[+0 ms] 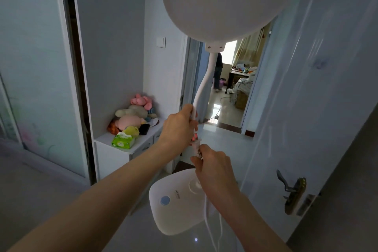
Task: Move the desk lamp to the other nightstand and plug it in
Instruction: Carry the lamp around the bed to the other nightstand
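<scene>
I carry a white desk lamp in the air in front of me. Its round head (pixel 221 0) fills the top of the view, its curved neck (pixel 206 80) runs down the middle, and its flat base (pixel 173 200) with a blue button hangs low in the centre. My left hand (pixel 180 129) is closed around the lower neck. My right hand (pixel 214 168) pinches the white plug (pixel 196 146) just below it. The white cord (pixel 208 219) loops down past the base.
A low white cabinet (pixel 114 149) at left carries plush toys (pixel 133 116) and a green tissue pack (pixel 122 141). An open white door with a metal handle (pixel 286 186) stands at right. Through the doorway ahead, a person (pixel 218 71) stands in a far room.
</scene>
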Available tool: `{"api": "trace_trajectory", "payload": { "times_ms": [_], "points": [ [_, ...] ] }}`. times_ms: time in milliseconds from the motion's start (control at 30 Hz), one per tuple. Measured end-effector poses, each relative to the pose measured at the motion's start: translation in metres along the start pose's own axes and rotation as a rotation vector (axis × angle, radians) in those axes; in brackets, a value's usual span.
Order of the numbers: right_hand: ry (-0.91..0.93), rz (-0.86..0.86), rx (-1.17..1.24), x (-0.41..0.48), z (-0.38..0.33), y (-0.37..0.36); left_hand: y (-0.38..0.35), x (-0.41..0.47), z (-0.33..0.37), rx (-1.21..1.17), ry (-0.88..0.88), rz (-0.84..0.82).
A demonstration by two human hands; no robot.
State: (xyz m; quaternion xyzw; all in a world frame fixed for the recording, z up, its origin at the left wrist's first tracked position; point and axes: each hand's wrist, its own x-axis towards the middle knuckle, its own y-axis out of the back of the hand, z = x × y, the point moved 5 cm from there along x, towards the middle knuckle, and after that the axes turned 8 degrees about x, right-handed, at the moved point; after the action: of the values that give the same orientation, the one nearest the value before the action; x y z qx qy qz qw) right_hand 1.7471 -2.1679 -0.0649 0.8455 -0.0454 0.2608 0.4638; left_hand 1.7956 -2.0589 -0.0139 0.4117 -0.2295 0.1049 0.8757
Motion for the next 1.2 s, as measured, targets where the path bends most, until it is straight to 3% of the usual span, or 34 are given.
{"api": "trace_trajectory", "payload": {
  "times_ms": [700,1200],
  "points": [
    [0.051,-0.013,0.058,0.142,-0.034,-0.097,0.018,0.127,-0.124,0.034,0.032,0.013],
    [0.07,-0.05,0.112,0.212,0.024,-0.121,-0.023,0.193,-0.135,0.137,0.065,0.087]
  ]
}}
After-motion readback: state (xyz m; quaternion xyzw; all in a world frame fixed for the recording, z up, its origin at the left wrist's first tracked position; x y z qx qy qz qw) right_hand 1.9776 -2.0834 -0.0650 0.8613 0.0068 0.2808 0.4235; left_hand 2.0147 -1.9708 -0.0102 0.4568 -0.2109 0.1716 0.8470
